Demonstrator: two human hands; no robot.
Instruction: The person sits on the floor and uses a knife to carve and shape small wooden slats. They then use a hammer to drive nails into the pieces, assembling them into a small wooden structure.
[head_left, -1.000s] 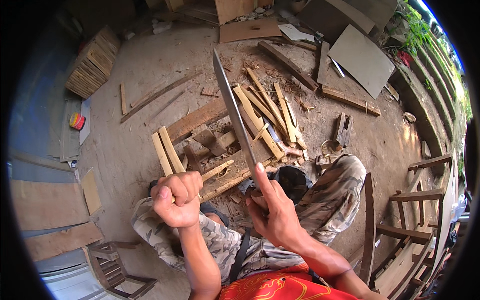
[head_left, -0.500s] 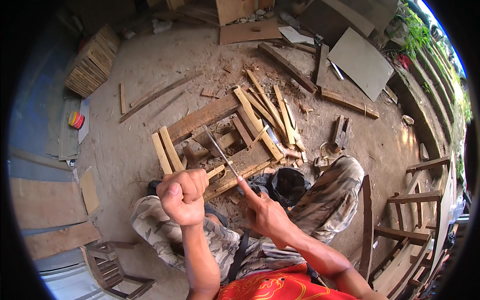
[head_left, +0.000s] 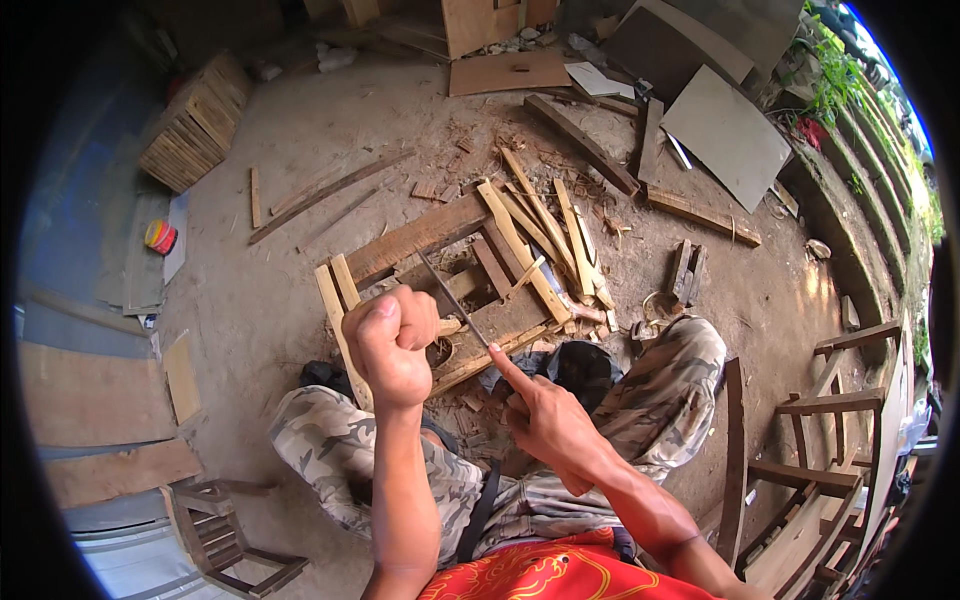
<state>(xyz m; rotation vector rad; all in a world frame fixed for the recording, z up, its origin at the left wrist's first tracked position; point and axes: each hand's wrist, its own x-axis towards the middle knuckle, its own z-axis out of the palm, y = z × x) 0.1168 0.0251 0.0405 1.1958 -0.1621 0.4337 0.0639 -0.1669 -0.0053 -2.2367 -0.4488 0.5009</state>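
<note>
Down has come the blade (head_left: 452,298). A second ago it stood tall over the work; now it lies low and slanted, its tip over the near edge of the long plank (head_left: 420,238). Both hands have drawn closer together.

Everything sits on a dirt floor (head_left: 300,290) strewn with chips. Well to the right of the plank and beyond it lies a grey panel (head_left: 725,135); well to its left and beyond, a stack of boards (head_left: 195,125). Far right of the plank stand bare chair frames (head_left: 830,420). Just nearer than the plank are the person's knees in camouflage trousers (head_left: 670,390). Pale slats (head_left: 540,225) lie fanned against the plank's right end. A roll of tape (head_left: 160,237) lies well to the plank's left.

On the near side of the plank, the left hand (head_left: 392,345) is a tight fist around a short stick (head_left: 450,326), whose pale end pokes out toward the blade. The right hand (head_left: 548,420), just right of it, is closed on the blade's hidden handle, with the index finger stretched along its back.

The main danger, as I judge it, is closeness. The edge meets the stick just beside the left fist, so a slip off hard grain or a knot would carry the steel into the thumb or knuckles. The stretched index finger weakens the right hand's hold, and a jolt could slide it onto the metal. A glancing stroke could also run on to the knees. The loose slats give the stick no firm rest.
</note>
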